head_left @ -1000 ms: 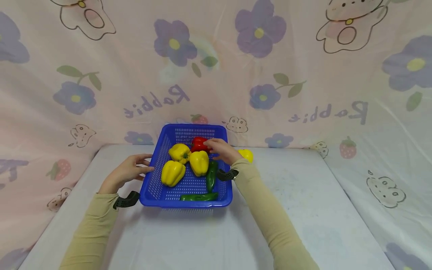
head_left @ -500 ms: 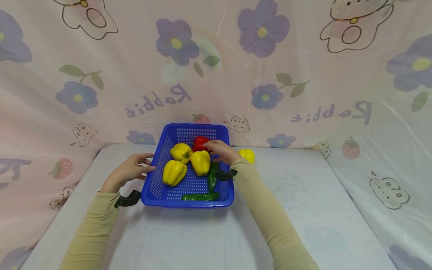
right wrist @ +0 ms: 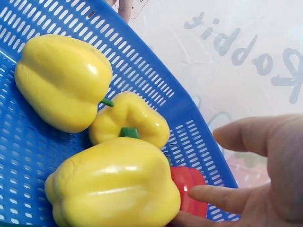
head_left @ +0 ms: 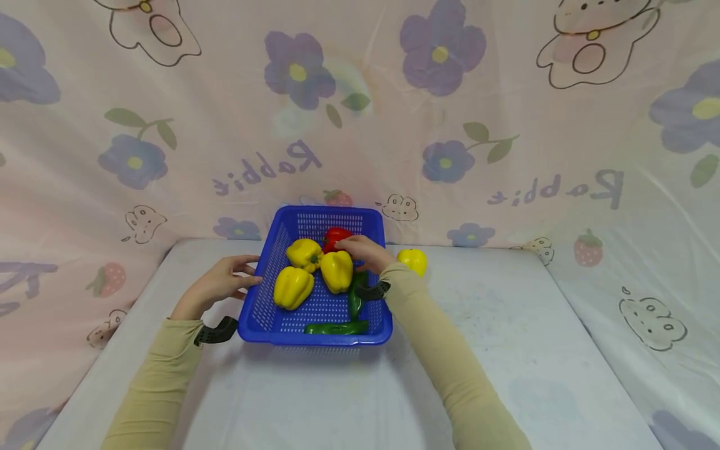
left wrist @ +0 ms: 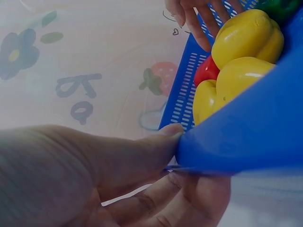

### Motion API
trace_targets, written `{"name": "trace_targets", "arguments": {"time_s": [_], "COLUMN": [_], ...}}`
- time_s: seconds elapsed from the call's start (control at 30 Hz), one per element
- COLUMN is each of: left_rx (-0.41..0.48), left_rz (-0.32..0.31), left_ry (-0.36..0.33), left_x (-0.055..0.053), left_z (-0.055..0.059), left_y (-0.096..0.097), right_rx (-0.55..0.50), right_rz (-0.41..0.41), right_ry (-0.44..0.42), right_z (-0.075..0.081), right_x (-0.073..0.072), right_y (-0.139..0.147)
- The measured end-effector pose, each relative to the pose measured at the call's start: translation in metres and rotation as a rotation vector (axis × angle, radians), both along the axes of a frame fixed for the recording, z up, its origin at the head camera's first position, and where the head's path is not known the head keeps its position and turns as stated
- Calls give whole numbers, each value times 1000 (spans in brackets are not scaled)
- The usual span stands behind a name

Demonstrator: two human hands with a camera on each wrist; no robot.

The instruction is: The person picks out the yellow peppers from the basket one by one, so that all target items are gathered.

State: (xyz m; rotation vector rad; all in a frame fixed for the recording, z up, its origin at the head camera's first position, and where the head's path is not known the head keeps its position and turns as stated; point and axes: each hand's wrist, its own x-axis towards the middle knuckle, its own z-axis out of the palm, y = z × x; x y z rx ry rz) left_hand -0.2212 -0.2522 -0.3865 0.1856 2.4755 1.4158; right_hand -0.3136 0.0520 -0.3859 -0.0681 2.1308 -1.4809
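Observation:
A blue plastic basket (head_left: 315, 339) stands on the white table. My left hand (head_left: 217, 284) grips its left rim, thumb above and fingers beneath in the left wrist view. Inside lie yellow bell peppers (head_left: 293, 289), a red bell pepper (head_left: 334, 236) at the back, and two long green peppers, one along the right side (head_left: 354, 299) and one at the front (head_left: 336, 328). My right hand (head_left: 368, 253) reaches over the right rim with fingers spread. In the right wrist view its index finger (right wrist: 215, 195) is at the red bell pepper (right wrist: 189, 182), the thumb apart from it.
Another yellow pepper-like vegetable (head_left: 413, 261) lies on the table right of the basket, partly behind my right forearm. The white tabletop (head_left: 506, 331) extends to the right and front. A patterned cloth (head_left: 360, 156) hangs close behind the basket.
My right hand has moved slightly left and nearer over the red bell pepper. The left hand has kept its place at the rim. The head view has shifted a little.

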Motion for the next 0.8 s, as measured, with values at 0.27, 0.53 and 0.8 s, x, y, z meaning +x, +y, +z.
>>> {"name": "trace_targets", "arguments": {"time_s": [0.27, 0.53, 0.8], "left_rx": [4, 1, -12], "left_rz": [-9, -13, -12], "left_ry": [11, 9, -4], "left_x": [0, 0, 1], "left_z": [-1, 1, 2], "left_y": [0, 1, 1], "right_rx": [12, 36, 70], "right_rz": [28, 71, 121], "right_ry": [45, 57, 65], "right_z": [-6, -10, -13], "right_x": [2, 2, 4], "right_y": [1, 1, -1]}}
